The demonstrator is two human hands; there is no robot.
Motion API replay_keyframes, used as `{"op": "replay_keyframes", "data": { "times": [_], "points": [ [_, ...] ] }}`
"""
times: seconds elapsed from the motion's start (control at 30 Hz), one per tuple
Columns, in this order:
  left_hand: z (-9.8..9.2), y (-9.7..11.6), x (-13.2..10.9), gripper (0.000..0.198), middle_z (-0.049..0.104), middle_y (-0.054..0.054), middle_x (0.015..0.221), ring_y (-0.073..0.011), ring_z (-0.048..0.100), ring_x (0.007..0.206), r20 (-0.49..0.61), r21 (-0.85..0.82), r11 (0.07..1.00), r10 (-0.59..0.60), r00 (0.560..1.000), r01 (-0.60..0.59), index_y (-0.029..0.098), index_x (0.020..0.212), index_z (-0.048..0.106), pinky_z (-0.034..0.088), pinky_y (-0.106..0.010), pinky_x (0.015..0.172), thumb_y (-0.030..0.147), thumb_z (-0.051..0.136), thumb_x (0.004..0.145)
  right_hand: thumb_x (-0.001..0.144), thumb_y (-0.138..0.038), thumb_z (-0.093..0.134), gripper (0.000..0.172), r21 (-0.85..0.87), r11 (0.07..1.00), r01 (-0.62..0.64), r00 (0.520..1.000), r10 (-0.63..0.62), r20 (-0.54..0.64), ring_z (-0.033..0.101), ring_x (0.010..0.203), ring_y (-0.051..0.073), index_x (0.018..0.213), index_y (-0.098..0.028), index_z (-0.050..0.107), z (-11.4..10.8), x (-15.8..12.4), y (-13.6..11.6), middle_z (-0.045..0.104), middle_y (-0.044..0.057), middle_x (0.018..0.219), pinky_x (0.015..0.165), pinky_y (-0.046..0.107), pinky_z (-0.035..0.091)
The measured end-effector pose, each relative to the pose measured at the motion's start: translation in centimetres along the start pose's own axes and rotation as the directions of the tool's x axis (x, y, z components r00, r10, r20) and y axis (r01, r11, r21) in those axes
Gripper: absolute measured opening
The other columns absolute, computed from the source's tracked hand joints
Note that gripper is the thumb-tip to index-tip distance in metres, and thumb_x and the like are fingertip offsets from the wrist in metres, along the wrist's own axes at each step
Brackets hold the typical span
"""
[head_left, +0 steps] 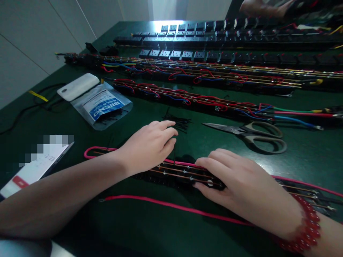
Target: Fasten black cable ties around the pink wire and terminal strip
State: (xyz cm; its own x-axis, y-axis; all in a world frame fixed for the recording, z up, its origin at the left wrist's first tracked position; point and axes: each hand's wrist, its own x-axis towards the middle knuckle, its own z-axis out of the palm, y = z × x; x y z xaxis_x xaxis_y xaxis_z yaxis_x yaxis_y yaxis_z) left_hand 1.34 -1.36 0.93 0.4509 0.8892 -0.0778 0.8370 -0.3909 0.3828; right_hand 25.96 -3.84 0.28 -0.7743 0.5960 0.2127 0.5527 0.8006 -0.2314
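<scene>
Where the right hand (238, 175) closes: thumb on the near edge, fingers on the far edge, clamped on the dark copper-railed strip (178, 174), presumably to steady it.
Dark copper-railed strip: lies left to right across the near part of the table, under both hands.
Pink cable (184, 164): follows the strip's far edge, looping at the left end; the right index finger seems to touch it.
Left hand (150, 146): hovers over the strip, fingers bent; I cannot tell whether they pinch anything.
Black ties (179, 121): loose just beyond the left fingertips, probably for easy picking.
Scissors (238, 131): right of the ties, blades pointing left, handles likely handy for the right hand.
Bag (107, 107): left, beside a white slab (79, 87).
Table (150, 232): dark green, slightly glossy; wired strips (187, 94) lie farther off.
Room: pale wall (53, 32) far left, bright glare at the far end, another person's arm (268, 8) far right.
</scene>
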Motion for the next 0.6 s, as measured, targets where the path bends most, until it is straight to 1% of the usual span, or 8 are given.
{"op": "replay_keyframes", "data": {
  "times": [0.07,0.13,0.2,0.37,0.47,0.6],
  "points": [
    [0.27,-0.39,0.2,0.045,0.047,-0.009,0.156,-0.0286,0.05,0.135,0.016,0.108,0.993,0.047,0.999,-0.049,0.015,0.119,0.069,0.042,-0.05,0.115,0.033,0.03,0.106,0.083,-0.023,0.072,0.019,0.019,1.0,-0.015,1.0,0.015,-0.002,0.056,0.07,0.015,0.1,-0.017,0.064,0.11,0.03,-0.05,0.063,0.003,0.082,0.057,0.026,0.042],
    [0.46,-0.57,0.29,0.047,0.047,-0.009,0.157,-0.0289,0.051,0.134,0.035,0.175,0.981,0.075,0.997,-0.08,0.013,0.118,0.069,0.042,-0.051,0.115,0.034,0.028,0.107,0.083,-0.023,0.072,0.02,0.046,0.999,-0.017,1.0,0.017,-0.012,0.056,0.071,0.015,0.101,-0.017,0.063,0.3,0.12,-0.01,0.063,0.003,0.083,0.058,0.025,0.043],
    [0.63,-0.57,0.27,0.048,0.047,-0.009,0.157,-0.028,0.052,0.133,0.034,0.212,0.972,0.092,0.995,-0.097,0.013,0.121,0.068,0.043,-0.051,0.115,0.034,0.028,0.107,0.082,-0.023,0.072,0.022,0.068,0.998,-0.007,1.0,0.009,-0.025,0.056,0.071,0.015,0.101,-0.017,0.063,0.54,0.21,0.08,0.062,0.003,0.083,0.058,0.025,0.043],
    [0.86,-0.38,0.07,0.046,0.051,-0.008,0.154,-0.028,0.052,0.135,0.023,0.245,0.965,0.086,0.996,-0.089,0.014,0.129,0.064,0.045,-0.051,0.113,0.036,0.03,0.108,0.083,-0.024,0.073,0.022,0.085,0.996,-0.01,0.999,0.012,-0.029,0.055,0.071,0.015,0.101,-0.018,0.062,0.85,0.23,0.23,0.061,0.003,0.083,0.058,0.026,0.042],
    [0.81,-0.36,0.05,0.045,0.052,-0.008,0.153,-0.0282,0.053,0.134,0.034,0.246,0.965,0.088,0.996,-0.094,0.014,0.128,0.065,0.047,-0.051,0.111,0.036,0.03,0.108,0.084,-0.024,0.071,0.02,0.093,0.996,-0.004,1.0,0.006,-0.03,0.055,0.071,0.014,0.101,-0.018,0.061,0.8,0.14,0.19,0.062,0.003,0.084,0.058,0.025,0.042],
    [0.82,-0.39,0.13,0.044,0.06,-0.007,0.144,-0.0272,0.055,0.13,0.019,0.251,0.962,0.103,0.994,-0.105,0.016,0.123,0.067,0.048,-0.051,0.109,0.035,0.031,0.107,0.084,-0.024,0.071,0.021,0.092,0.996,0.001,1.0,0.002,-0.031,0.055,0.072,0.015,0.101,-0.018,0.061,0.67,0.14,0.11,0.061,0.003,0.083,0.058,0.025,0.043]
  ]
}}
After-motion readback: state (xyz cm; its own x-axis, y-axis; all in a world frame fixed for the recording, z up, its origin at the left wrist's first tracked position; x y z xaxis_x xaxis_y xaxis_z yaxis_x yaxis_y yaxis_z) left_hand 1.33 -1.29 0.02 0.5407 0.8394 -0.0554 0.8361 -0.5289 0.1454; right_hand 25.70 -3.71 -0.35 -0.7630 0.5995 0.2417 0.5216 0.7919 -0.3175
